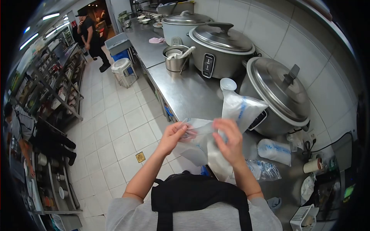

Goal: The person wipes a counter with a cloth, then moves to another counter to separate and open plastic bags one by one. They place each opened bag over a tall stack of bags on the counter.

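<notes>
A clear plastic bag hangs in front of me, thin and see-through. My left hand pinches its upper edge between thumb and fingers. Motion blurs my right hand, whose thumb and fingers are apart, with the bag's edge close to the fingertips. Just beyond it, a filled white bag with blue print stands on the steel counter by a rice cooker. A white scoop shows at that bag's top.
Large lidded rice cookers line the wall. A steel pot with utensils sits nearby. Packed plastic bags lie at right. A stool stands on the tiled floor. One person stands far off; another is at left shelves.
</notes>
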`<state>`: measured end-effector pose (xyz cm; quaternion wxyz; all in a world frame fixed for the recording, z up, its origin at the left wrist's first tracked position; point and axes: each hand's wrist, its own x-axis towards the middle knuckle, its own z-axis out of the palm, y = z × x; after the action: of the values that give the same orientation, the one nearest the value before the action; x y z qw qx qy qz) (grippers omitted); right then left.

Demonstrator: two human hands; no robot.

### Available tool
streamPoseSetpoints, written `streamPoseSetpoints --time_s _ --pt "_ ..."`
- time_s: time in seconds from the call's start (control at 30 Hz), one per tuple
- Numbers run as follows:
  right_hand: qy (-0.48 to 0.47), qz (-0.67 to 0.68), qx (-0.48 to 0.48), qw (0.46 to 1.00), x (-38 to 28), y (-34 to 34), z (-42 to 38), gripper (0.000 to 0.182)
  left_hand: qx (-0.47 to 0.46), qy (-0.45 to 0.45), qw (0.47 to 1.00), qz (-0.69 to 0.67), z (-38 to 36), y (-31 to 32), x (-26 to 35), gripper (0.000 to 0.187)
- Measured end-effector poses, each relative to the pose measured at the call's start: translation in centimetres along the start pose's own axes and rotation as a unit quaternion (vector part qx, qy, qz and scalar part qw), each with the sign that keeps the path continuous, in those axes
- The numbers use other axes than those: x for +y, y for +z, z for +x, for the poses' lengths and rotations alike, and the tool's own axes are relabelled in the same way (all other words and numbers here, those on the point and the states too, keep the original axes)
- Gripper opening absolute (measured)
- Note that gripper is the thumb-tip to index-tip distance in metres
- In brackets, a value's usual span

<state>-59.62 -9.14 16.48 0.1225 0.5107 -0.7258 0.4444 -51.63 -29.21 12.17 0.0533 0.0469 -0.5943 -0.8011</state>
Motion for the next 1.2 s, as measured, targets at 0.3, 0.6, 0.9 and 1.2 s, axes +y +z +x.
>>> streamPoseSetpoints --time_s 0.3,0.6,0.9,1.2 --pt "0.162 0.278 -0.007 0.947 5.4 4.1 0.1 0.051 0.033 0.081 0.984 -0.156 -0.2 -1.4 1.6 0.02" --pt "0.423 0.596 -0.093 0.677 3.8 9.5 -1.8 0.039 0.142 0.166 0.929 -0.3 -2.3 -5.9 3.1 0.021" --pt "0.398 0.628 -0.03 0.669 3.8 12.0 0.2 0.007 0.237 0.163 0.918 -0.275 -5.7 -10.7 -0.3 0.03" --pt "0.301 0.447 -0.025 0.842 2.1 10.7 1.0 0.014 0.214 0.214 0.887 0.349 -5.3 -4.4 3.4 0.044"
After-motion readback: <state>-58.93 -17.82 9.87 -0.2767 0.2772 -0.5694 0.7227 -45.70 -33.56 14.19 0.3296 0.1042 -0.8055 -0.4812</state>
